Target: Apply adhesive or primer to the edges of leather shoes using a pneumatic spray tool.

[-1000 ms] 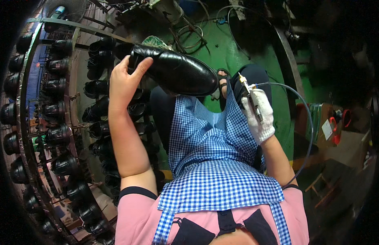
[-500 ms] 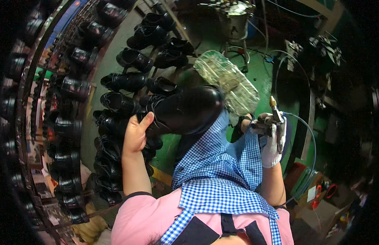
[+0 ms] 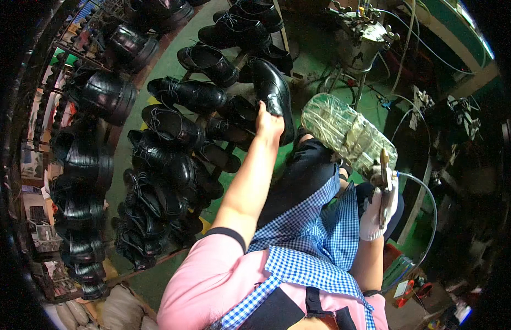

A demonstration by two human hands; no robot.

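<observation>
My left hand point(image 3: 270, 125), bare, is closed round the heel end of a shiny black shoe point(image 3: 271, 88), its toe pointing away from me. The arm reaches out to the rack, where several black lace-up shoes point(image 3: 186, 94) stand in rows; the held shoe overlaps them in view, and I cannot tell if it touches any. In a white glove, my right hand point(image 3: 375, 212) grips a metal spray gun point(image 3: 384, 184) with a blue hose point(image 3: 428, 192), nozzle pointing away. Just beyond it lies a pad wrapped in clear plastic and tape point(image 3: 349, 129).
A tall rack of black shoes point(image 3: 104, 96) runs along my left side. A metal pressure pot point(image 3: 361, 49) stands on legs at the far right, with hoses around it. Scissors with red handles point(image 3: 404, 292) and boxes sit at the lower right.
My left hand has carried the shoe from above my lap out to the rack, turning its toe away from me. My right hand still grips the spray gun. The view has shifted.
</observation>
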